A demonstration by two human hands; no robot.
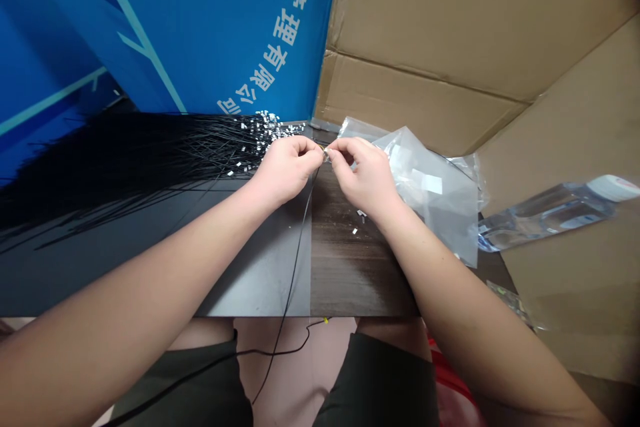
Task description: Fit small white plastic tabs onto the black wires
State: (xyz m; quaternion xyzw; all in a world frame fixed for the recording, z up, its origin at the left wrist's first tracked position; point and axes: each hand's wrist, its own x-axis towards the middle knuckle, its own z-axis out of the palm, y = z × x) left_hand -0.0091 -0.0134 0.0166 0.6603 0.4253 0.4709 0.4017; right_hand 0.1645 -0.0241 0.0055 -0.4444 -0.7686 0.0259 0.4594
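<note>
Black cable (299, 247): it runs down from the left fingertips and across the front edge of the worktop (360, 280).
Left hand (289, 172): thumb and finger narrow, pinching the cable.
Right hand (369, 177): narrow also, pinching a small pale piece (326, 149), too small to tell.
Cable bundle (120, 153): along the back edge at left, white tags (270, 123) near the left hand.
Clear bags (445, 220): toward the back right corner.

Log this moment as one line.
left hand: pinching black cable | right hand: pinching small pale piece | cable bundle: on table, left
</note>
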